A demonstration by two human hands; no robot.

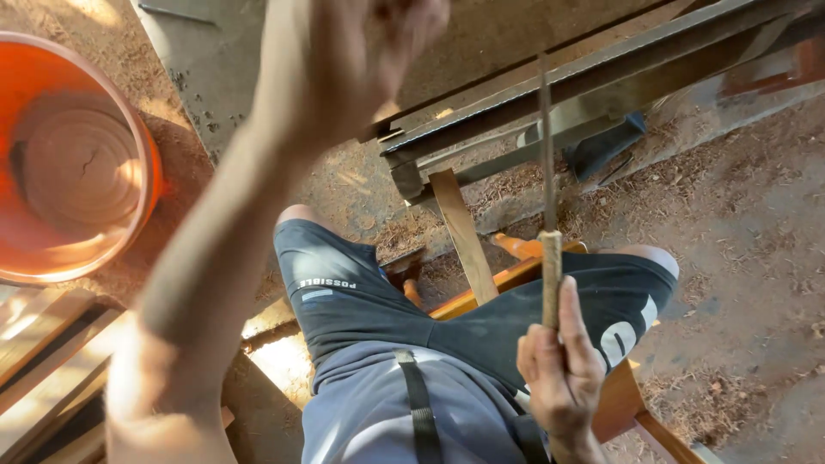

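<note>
My right hand (560, 374) grips the wooden handle of a long thin metal file (546, 146), which points away from me and lies across a long dark metal blade or bar (601, 82). That bar slants from the middle of the view up to the top right. My left hand (378, 43) is stretched out at the top centre, blurred, over the near end of the bar; whether its fingers hold anything cannot be made out. My knees in dark shorts (344, 292) straddle an orange wooden stool (481, 292).
A large orange plastic bucket (146, 163) stands at the left on reddish dirt ground strewn with sawdust. Wooden planks (43, 352) lie at the lower left. A flat wooden strip (462, 232) leans under the bar. A dark cloth (606, 146) lies beneath the bar.
</note>
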